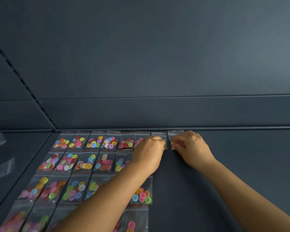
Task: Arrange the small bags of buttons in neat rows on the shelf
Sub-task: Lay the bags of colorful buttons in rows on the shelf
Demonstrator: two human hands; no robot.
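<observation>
Just right of the frame's centre, the left hand [149, 150] lies knuckles-up with its fingers curled down onto a small clear bag [159, 136], gripping its lower part so that only the empty upper half shows above the knuckles. Touching distance to the right, the right hand [190, 145] does the same with a second clear bag [174, 136], its fingertips pinching the button-filled bottom, where pink and yellow-green show between the fingers. The two bags stand side by side with a narrow gap between them, at the right end of the back row [99, 139], close against the raised back ledge [224, 128] of the dark grey shelf [241, 164]. Both bare forearms reach in from the bottom edge of the frame, the left one crossing over several bags. Left of the hands, the rows of button bags [77, 173] fill the lower left of the frame, edge to edge, each holding mixed bright buttons, with red seal strips on some. One bag [142, 193] lies just under the left forearm, near the bottom centre. At the far left edge, on a neighbouring panel, lie a few blurred clear packets [0, 166] whose contents cannot be made out. A dark wall panel [157, 47] fills the upper half.
</observation>
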